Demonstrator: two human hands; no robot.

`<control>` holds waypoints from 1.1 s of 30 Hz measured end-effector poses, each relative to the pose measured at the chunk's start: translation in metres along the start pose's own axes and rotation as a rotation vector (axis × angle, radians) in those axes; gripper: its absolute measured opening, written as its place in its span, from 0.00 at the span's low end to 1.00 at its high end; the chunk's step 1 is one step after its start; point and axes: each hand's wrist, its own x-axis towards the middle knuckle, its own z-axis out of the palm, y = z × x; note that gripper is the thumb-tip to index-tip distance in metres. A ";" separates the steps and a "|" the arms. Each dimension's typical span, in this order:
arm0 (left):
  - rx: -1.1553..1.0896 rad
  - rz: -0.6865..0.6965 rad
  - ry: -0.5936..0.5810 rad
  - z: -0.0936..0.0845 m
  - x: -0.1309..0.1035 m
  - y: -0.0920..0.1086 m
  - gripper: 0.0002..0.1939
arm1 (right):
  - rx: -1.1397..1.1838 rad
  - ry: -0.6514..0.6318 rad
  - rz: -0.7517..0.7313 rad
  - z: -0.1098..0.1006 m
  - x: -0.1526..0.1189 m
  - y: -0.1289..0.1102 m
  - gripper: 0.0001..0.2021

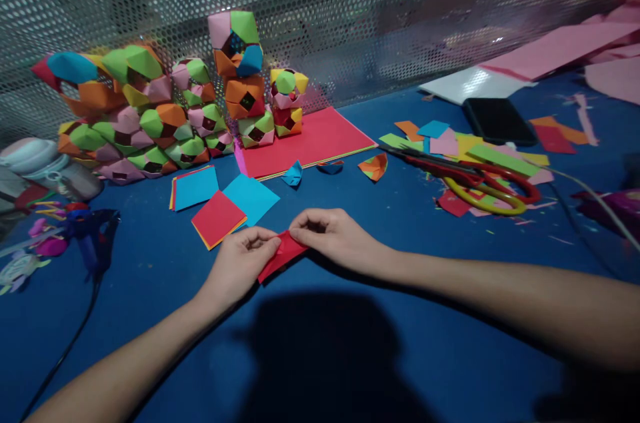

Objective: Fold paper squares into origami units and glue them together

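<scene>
**Head view: red paper pinched btwn both hands**

Far L of the blue tabletop [175, 356]: grey jar [70, 176], blue glue gun [90, 236] w/ black cord trailing toward the wearer. Multicoloured folded-paper units [170, 115] stacked along the back. Next, sq. sheets [219, 216] in blue & red, some w/ yellow or orange edges showing beneath.

L hand [240, 260], just R of & nearer than those, grips the red paper [289, 250] w/ thumb on top, fingers curled. Paper sits approx. mid-tabletop; long axis slants, low end to the L & toward the wearer, other end R & away. Looks plain red, folded, narrow, w/ a corner sticking out past the L thumb. R hand [340, 240] pinches the far end btwn thumb & fingers.

Beyond the hands: small folded pieces [293, 174] in front of a lg. red sheet [320, 136]. Further R, scissors [463, 175] w/ red & yellow handles on paper scraps [444, 143]; black phone [499, 120] behind.
</scene>
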 end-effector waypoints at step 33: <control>0.285 0.209 -0.015 -0.004 -0.004 -0.007 0.10 | -0.175 0.019 -0.392 0.006 -0.007 0.007 0.05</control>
